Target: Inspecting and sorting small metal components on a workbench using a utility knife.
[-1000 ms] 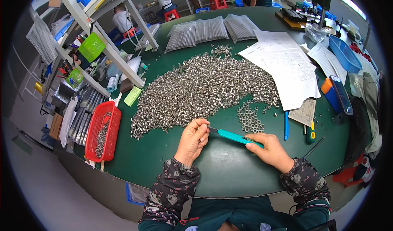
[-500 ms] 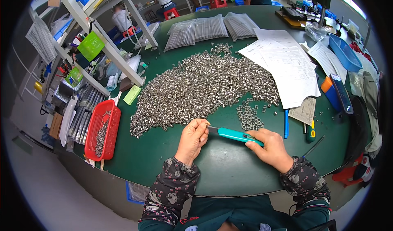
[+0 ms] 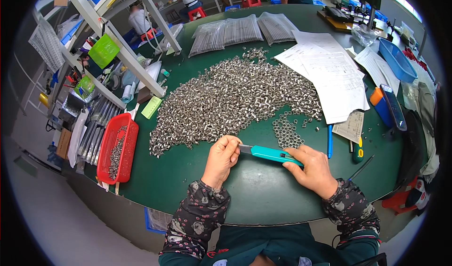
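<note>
My right hand (image 3: 313, 171) is wrapped round the handle of a teal utility knife (image 3: 270, 155), whose blade points left. At the blade's tip, my left hand (image 3: 220, 157) is closed in a pinch between thumb and forefinger. Whatever it holds is too small and too covered by the fingers to name. Beyond both hands spreads a big heap of small silvery metal rings (image 3: 226, 101) on the green table (image 3: 263, 200). A flat group of similar rings (image 3: 288, 133) lies in a single layer just past the knife.
At the left edge stands a red basket (image 3: 132, 157) with metal pieces inside. Papers (image 3: 329, 77), a blue pen (image 3: 329, 141), a phone (image 3: 393, 106) and a yellow-green-handled tool (image 3: 358, 151) lie to the right. Bagged rods (image 3: 242, 30) are at the back; a shelf frame (image 3: 136, 63) rises left.
My hands and the knife hold nearly the same place; the blade tip stays against the fingertips of my left hand.
</note>
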